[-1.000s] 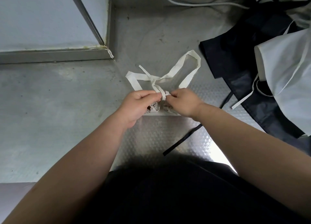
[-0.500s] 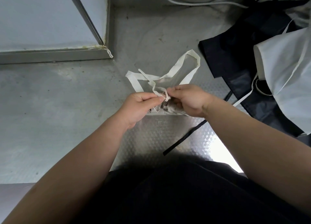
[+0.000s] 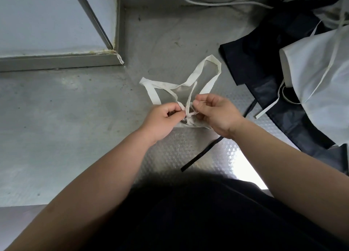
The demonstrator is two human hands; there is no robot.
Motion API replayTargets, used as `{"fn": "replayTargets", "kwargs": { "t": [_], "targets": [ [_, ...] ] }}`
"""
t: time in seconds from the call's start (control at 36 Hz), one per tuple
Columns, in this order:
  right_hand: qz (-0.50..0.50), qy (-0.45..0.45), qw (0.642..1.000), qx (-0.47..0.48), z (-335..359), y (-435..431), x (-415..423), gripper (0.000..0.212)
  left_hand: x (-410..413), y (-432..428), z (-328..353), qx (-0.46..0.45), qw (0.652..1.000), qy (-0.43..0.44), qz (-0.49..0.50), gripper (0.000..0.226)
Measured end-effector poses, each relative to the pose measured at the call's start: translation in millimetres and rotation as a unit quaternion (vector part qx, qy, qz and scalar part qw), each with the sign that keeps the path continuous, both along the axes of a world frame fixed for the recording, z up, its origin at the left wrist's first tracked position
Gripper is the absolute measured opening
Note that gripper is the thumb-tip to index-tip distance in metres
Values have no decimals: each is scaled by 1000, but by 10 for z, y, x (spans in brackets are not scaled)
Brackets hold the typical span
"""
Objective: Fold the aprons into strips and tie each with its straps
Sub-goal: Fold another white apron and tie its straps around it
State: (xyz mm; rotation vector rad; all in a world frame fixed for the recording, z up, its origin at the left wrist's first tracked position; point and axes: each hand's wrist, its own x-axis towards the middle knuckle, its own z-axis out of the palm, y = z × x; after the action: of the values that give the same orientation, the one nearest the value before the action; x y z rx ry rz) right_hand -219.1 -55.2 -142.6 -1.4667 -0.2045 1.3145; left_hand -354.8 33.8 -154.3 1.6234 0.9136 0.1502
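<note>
Head view: a folded cream apron point(image 3: 190, 123) lies as a small bundle on the metal table point(image 3: 56, 122), just above the centre of the frame, mostly covered by the two hands. The left hand point(image 3: 163, 119) sits at the bundle's 9 o'clock side, its fingers point(image 3: 172, 109) curled tight and pinching the thin strap point(image 3: 189, 99) where it crosses over the bundle. The right hand point(image 3: 217, 114) is at the 3 o'clock side, thumb and forefinger closed on the same thin strap, the other fingers loosely curled. From the bundle a wide strap loop point(image 3: 209, 69) spreads flat on the table towards 12 o'clock.

Towards 2 o'clock a heap of dark aprons point(image 3: 255, 62) lies on the table, and a white apron point(image 3: 317, 84) with thin ties rests on top of it at 3 o'clock. A black strap point(image 3: 200, 158) runs from under the right wrist towards 6 o'clock. A grey cable point(image 3: 217, 3) curves along the 12 o'clock edge. A raised metal ledge point(image 3: 56, 62) runs at 10 o'clock. The person's dark clothing point(image 3: 188, 216) fills the 6 o'clock edge.
</note>
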Motion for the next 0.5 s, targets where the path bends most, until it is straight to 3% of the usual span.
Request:
{"fn": "replayTargets", "kwargs": {
  "t": [0.14, 0.31, 0.39, 0.5],
  "targets": [
    [11, -25, 1000, 0, -46, -56, 43, 9, 33, -47, -97, 85, 996, 8, -16, 9],
    [0, -34, 999, -1, -43, -47, 43, 6, 49, -72, -115, 181, 979, 81, -44, 36],
    [70, -129, 989, -27, -54, -60, 63, 4, 88, -108, -107, 237, 962, 128, -43, 26],
    [170, -237, 954, -66, -7, -99, 118, 20, 87, -102, -122, 230, 963, 133, -49, 23]
  ]
}}
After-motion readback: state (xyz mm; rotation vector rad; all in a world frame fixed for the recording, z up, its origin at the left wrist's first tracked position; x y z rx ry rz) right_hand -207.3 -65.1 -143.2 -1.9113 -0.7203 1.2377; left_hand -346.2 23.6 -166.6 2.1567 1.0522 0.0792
